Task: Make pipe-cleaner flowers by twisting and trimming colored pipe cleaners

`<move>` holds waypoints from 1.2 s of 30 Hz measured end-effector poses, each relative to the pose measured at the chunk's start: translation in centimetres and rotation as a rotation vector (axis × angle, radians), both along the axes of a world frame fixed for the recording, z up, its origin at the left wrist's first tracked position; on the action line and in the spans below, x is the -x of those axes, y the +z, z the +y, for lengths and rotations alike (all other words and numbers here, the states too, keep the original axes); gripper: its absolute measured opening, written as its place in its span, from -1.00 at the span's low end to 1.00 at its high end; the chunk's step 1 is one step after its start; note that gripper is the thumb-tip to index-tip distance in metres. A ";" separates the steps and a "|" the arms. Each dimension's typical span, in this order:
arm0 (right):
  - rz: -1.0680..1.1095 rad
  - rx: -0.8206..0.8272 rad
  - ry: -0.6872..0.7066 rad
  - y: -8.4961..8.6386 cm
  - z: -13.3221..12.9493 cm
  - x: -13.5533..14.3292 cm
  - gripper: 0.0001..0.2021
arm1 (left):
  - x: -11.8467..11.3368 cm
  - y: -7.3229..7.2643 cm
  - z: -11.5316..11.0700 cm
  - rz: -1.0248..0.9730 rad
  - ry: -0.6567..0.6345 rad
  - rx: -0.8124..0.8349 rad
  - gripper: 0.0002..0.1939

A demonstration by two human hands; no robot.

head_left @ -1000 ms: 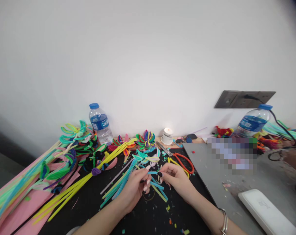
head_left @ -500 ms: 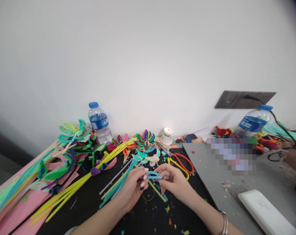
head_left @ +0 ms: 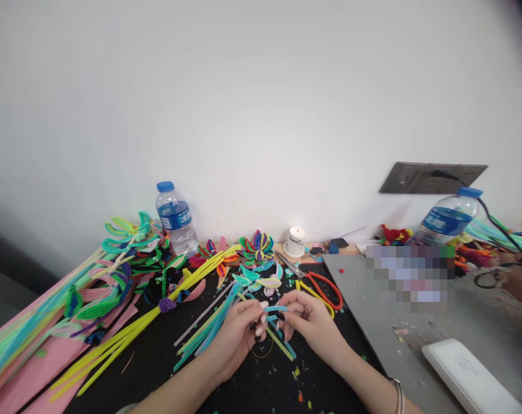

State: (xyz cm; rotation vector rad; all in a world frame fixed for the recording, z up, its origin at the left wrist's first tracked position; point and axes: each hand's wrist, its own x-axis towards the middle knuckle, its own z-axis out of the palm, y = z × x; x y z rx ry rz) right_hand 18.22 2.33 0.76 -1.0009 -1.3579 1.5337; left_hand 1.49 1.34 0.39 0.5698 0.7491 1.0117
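Between my two hands is a light blue pipe cleaner [head_left: 275,309], bent over on itself. My left hand [head_left: 242,328] pinches its left end between thumb and fingertips. On the other side my right hand [head_left: 306,319] is closed on its right part, fingers curled. Beneath and behind them lie blue, green and lilac pipe cleaners [head_left: 213,325] on the black mat [head_left: 244,388]. A teal and white pipe-cleaner flower [head_left: 256,278] sits just beyond my hands. Scissors [head_left: 325,287] with red and yellow handles rest to the right of it.
Yellow pipe cleaners [head_left: 127,333] and several finished flowers [head_left: 110,287] spread over the left side. A water bottle [head_left: 175,218] and a white paper cup [head_left: 294,241] stand by the wall. At right are a grey board [head_left: 373,322], a white box-like device [head_left: 468,368] and another bottle [head_left: 446,215].
The blue pipe cleaner has turned between my fingers, and its bent loop now shows at a flatter angle. Both hands have shifted slightly and stay close together.
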 end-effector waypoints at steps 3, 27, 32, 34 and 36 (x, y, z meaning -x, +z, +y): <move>-0.018 -0.015 -0.016 -0.1 -0.1 0.0 -0.79 | 0.0 0.1 -0.1 0.015 -0.022 0.002 -0.73; 0.249 0.277 -0.004 0.1 0.1 -0.2 -0.66 | 1.2 -0.6 0.2 1.054 0.169 -0.961 -0.77; 0.270 0.290 -0.001 -0.1 0.2 -0.3 -0.67 | 1.4 -0.9 0.3 1.076 0.188 -1.091 -0.77; 0.291 0.302 -0.003 -0.2 0.3 -0.3 -0.68 | 1.4 -0.8 0.2 1.058 0.198 -1.133 -0.76; 0.321 0.322 0.001 -0.2 0.3 -0.2 -0.69 | 1.3 -0.6 0.1 1.046 0.208 -1.171 -0.75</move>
